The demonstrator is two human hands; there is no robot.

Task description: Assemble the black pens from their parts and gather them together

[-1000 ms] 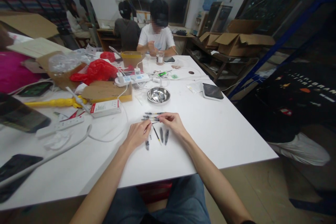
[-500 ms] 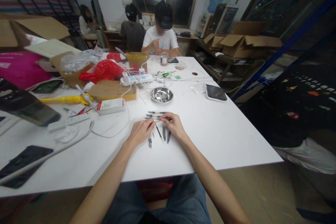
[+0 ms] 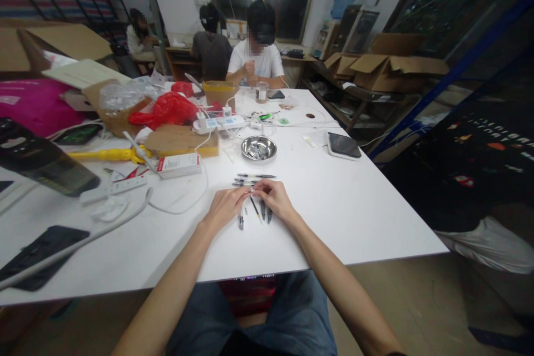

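My left hand (image 3: 227, 204) and my right hand (image 3: 273, 197) meet over the white table, fingertips pinched together. Whatever small piece sits between them is too small and covered to name. Just beyond the fingers lie several pens (image 3: 255, 176) in a row, pointing sideways. On the near side, below my fingertips, rest a dark ink refill (image 3: 255, 209) with a yellowish end, a clear pen part with a black tip (image 3: 241, 221), and dark pen barrels (image 3: 263, 211) partly under my right hand. Farther off stands a shiny metal bowl (image 3: 259, 148) with small parts in it.
At left are a white box (image 3: 179, 166), a power strip (image 3: 219, 123), red plastic bags (image 3: 167, 114), a dark bottle (image 3: 45, 161) and a black phone-like slab (image 3: 41, 258). A dark-screened device (image 3: 344, 145) lies at right. Across the table sits a person in white (image 3: 258, 64).
My fingertips have drawn closer together; the thin piece seen between them earlier is now mostly hidden. The view has shifted slightly. The pens and bowl stay in place.
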